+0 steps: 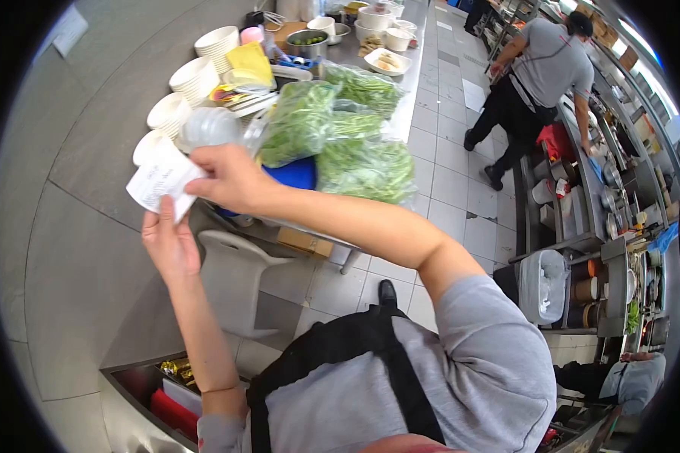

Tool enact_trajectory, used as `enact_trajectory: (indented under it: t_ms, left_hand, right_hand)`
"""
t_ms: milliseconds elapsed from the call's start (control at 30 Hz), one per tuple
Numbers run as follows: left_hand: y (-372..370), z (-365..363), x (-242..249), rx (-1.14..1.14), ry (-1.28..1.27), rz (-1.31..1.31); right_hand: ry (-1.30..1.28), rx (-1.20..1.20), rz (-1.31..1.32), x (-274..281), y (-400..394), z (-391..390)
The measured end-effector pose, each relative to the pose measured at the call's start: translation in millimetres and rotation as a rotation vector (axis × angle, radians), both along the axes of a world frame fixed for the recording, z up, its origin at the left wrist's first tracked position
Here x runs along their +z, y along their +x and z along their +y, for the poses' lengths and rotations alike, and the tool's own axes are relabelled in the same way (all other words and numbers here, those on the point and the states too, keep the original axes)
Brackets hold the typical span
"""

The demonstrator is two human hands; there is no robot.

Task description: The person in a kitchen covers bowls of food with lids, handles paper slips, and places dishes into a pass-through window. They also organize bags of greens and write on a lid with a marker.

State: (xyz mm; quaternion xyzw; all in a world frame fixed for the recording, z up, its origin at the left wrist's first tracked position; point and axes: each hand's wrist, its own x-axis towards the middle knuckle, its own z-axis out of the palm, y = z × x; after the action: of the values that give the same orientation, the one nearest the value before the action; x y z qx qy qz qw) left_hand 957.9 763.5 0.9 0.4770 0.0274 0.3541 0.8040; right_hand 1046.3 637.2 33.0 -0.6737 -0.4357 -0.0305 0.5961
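Both hands hold a small white printed paper slip (159, 180), which looks like a receipt, in front of the wall. My right hand (230, 177) pinches its right edge between thumb and fingers. Below, my left hand (171, 241) grips the slip's lower edge. The print is too small to read. Just behind the slip stand stacks of white paper bowls (169, 113) and a blurred stack of clear plastic lids (210, 127). Clear bags of green vegetables (366, 166) lie on the table beyond my right forearm.
A metal pot (307, 44) and a white bowl of food (387, 63) stand farther along the table. Under it is a white plastic chair (234, 279). Across the tiled aisle a person (548, 68) leans toward a steel counter; another person (633, 381) is at lower right. A lined bin (544, 287) stands there.
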Motion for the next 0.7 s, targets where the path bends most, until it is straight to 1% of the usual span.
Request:
enact_trajectory:
  t_ms: [33,100,167,200,267,300,367,433,467,500,600,700]
  left_hand:
    - [4.7,-32.6,0.4,0.043,0.069,0.023]
    - [13.5,-94.6,-1.5,0.006,0.119,-0.002]
    - [23.2,-154.7,-10.4,-0.015,0.209,0.081]
    - [30.5,-185.6,-16.4,-0.092,0.168,0.053]
    - [45.0,-247.3,-29.6,-0.234,0.060,0.016]
    - [56.3,-274.8,-39.4,-0.302,-0.060,0.040]
    - [77.1,-323.7,-50.1,-0.463,-0.161,0.047]
    - [97.2,-361.7,-54.7,-0.456,-0.229,0.063]
    - [109.6,-379.3,-54.9,-0.459,-0.263,0.064]
    - [122.1,-391.0,-54.4,-0.402,-0.282,0.059]
    - [155.8,-396.1,-54.6,-0.244,-0.308,0.035]
    - [188.9,-388.0,-50.3,-0.106,-0.293,0.020]
  right_hand:
    - [-0.037,-0.022,-0.036,2.9,2.6,-35.5]
    - [0.029,0.098,0.227,-14.4,17.8,-92.8]
    - [-0.169,0.048,0.296,1.0,19.9,-165.3]
    - [-0.273,0.026,0.326,4.3,21.6,-201.0]
    - [-0.296,0.072,0.394,-20.5,40.7,-262.0]
    - [-0.235,0.099,0.523,-29.3,48.0,-291.8]
    - [-0.243,0.070,0.609,-47.6,68.1,-344.3]
    - [-0.292,0.056,0.662,-50.9,93.2,-388.7]
    - [-0.357,0.056,0.636,-48.4,107.5,-406.8]
    - [-0.332,0.048,0.653,-49.1,123.7,-420.4]
    - [-0.282,0.034,0.683,-70.1,182.0,-448.8]
    - [-0.256,0.059,0.824,-89.8,250.2,-455.8]
